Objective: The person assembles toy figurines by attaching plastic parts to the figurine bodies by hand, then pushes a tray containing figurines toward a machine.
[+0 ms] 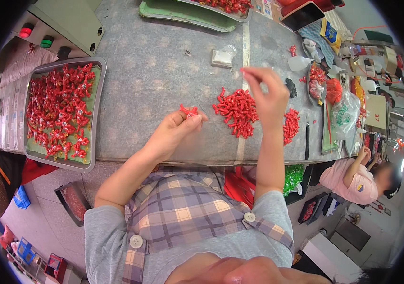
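Note:
My left hand [176, 128] pinches a small red plastic figure [189, 111] between thumb and fingers above the grey table. Raised higher and further right, my right hand [270, 92] holds a tiny red piece [242, 70] at its fingertips; its exact shape is too small to make out. Between the two hands lies a heap of red plastic parts [235, 111]. A smaller pile of red parts [291, 125] sits to the right of my right forearm. Just beyond my right fingertips is a small square pad or box [222, 57] with a clear round lid.
A metal tray [98, 94] of red figures stands at the left, below a control box [59, 28]. Another green-lined tray [187, 16] is at the far edge. A black pen-like tool [307, 137], bottle [299, 63] and plastic bags [345, 111] lie right. A co-worker [353, 177] sits beyond.

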`<state>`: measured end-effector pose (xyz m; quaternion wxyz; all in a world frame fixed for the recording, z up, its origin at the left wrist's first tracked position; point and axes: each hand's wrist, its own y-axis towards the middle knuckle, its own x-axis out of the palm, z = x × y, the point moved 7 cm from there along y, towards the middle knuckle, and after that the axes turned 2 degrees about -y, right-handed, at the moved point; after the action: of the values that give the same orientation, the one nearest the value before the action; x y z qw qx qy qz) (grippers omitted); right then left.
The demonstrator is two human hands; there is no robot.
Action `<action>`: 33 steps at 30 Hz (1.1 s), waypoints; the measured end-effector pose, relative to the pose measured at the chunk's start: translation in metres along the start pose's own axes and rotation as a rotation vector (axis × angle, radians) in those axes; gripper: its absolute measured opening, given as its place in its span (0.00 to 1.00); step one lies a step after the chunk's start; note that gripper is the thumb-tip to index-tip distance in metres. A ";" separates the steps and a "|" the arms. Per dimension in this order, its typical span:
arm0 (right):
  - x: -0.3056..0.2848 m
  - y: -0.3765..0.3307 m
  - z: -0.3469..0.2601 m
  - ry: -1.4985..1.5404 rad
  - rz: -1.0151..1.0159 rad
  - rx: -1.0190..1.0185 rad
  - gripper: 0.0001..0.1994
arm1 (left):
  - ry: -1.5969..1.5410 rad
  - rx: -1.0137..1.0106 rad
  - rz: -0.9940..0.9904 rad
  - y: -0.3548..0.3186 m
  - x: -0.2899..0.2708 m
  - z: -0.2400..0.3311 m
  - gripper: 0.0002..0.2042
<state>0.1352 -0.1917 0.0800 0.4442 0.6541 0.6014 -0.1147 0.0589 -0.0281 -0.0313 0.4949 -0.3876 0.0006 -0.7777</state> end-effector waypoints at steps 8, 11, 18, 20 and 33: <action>0.033 0.040 0.020 -0.364 -0.042 -0.342 0.04 | -0.093 -0.003 -0.021 -0.001 -0.007 0.007 0.15; 0.039 0.041 0.018 -0.451 -0.069 -0.388 0.05 | -0.054 0.024 -0.037 -0.001 -0.010 0.006 0.15; 0.036 0.039 0.020 -0.402 -0.092 -0.378 0.04 | -0.043 0.110 0.025 -0.003 -0.011 0.017 0.13; 0.032 0.038 0.022 -0.348 -0.038 -0.367 0.04 | -0.030 0.131 0.038 -0.004 -0.010 0.020 0.12; 0.015 -0.034 -0.046 0.320 -0.075 -0.037 0.06 | -0.208 0.353 0.046 -0.010 -0.009 0.017 0.10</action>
<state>0.0910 -0.1522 0.0817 0.3501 0.6328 0.6905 -0.0142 0.0629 -0.0096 -0.0210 0.5704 -0.3729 -0.1779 -0.7099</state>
